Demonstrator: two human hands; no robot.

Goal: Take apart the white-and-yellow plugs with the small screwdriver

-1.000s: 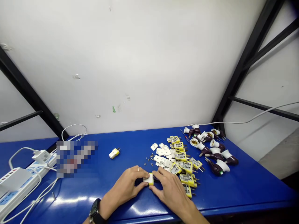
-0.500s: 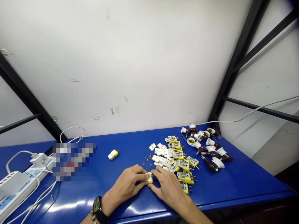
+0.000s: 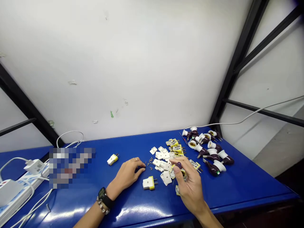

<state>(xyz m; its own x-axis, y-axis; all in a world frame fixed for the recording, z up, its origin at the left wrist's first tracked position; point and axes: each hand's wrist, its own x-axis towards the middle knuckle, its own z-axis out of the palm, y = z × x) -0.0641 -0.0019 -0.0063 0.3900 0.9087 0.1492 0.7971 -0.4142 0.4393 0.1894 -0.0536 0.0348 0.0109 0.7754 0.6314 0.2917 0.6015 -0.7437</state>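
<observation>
A white and yellow plug (image 3: pixel 148 183) lies on the blue table in front of me, its pins to the right. My left hand (image 3: pixel 129 171) rests on the table just above it, thumb and fingers apart, fingertips beside a scatter of small screws (image 3: pixel 149 161). In my right hand (image 3: pixel 191 183) is a screwdriver (image 3: pixel 178 164); its dark handle shows between thumb and fingers, with a thin shaft pointing down. Beneath and behind that hand lie white plug covers (image 3: pixel 163 164) and open yellow plug halves (image 3: pixel 177 148), several of them hidden by it.
Another white and yellow plug (image 3: pixel 112 159) lies further left. Maroon and white lamp holders (image 3: pixel 213 153) are heaped at the right, with a second screwdriver (image 3: pixel 183 138) beside them. Power strips (image 3: pixel 22 186) with white cables take up the left side. A white wall stands behind.
Both hands have let go of the plug, which now lies on the table. My left hand has moved left and up toward the screws; my right hand has lifted rightward and holds a screwdriver.
</observation>
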